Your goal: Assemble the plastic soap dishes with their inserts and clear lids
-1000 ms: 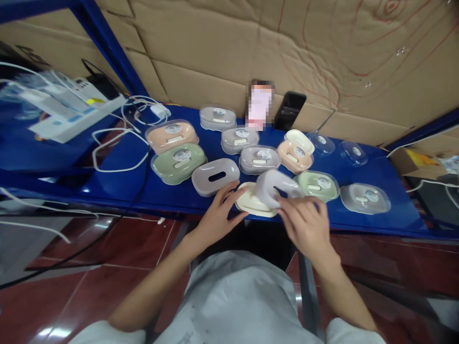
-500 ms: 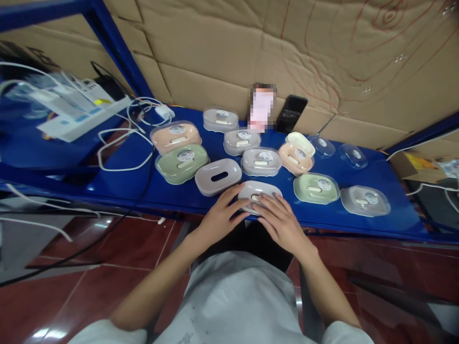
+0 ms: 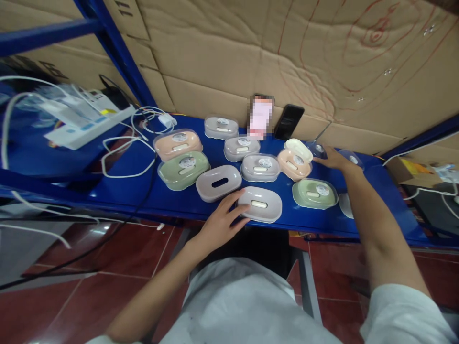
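My left hand (image 3: 224,217) rests at the left end of a grey oval soap dish (image 3: 270,210), fingers spread and touching its rim. The dish lies uncovered, with a cream oblong insert (image 3: 258,204) in its middle. Over to the right, my right hand (image 3: 333,158) reaches to a clear plastic lid (image 3: 318,149) with a round sticker, fingers stretched out and partly hiding it. Whether they grip the lid does not show. Beside this hand stands a peach dish (image 3: 294,165) with a cream oval piece (image 3: 298,150) leaning on it.
Lidded dishes in grey, green (image 3: 184,170) and peach (image 3: 178,145) stand about the blue shelf (image 3: 143,200). A grey shell (image 3: 218,182) with an open slot lies left. Two phones lean on the cardboard (image 3: 215,57). A power strip (image 3: 89,125) and white cables occupy the left.
My right hand has left the grey soap dish and moved right and away from me, to the clear lid. My left hand stays at the dish's left end.
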Motion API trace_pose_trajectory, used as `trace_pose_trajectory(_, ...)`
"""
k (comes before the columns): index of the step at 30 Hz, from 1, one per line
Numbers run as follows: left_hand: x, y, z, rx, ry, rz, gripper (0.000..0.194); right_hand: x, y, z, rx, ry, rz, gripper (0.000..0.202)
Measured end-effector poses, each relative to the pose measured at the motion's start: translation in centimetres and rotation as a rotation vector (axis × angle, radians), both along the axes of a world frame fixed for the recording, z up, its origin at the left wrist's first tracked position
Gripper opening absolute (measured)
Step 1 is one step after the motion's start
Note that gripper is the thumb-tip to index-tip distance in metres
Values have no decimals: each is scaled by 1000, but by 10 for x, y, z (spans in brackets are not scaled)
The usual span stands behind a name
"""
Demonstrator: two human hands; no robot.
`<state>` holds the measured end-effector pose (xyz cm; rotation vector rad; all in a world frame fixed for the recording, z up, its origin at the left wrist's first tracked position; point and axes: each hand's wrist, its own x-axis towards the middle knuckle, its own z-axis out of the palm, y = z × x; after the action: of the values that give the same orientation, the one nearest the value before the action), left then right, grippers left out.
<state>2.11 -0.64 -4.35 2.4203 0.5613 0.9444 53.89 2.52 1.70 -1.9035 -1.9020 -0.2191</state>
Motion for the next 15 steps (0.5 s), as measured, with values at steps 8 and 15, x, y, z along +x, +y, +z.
trace_pose_trajectory(8,-5,2,1,-152,-15,2,50,-53,-87,58,-95,15,-230,54)
trace_pose_trajectory(15,-4,3,-4,-315,-55,42,78,-260,-180,2,51,102,94,82)
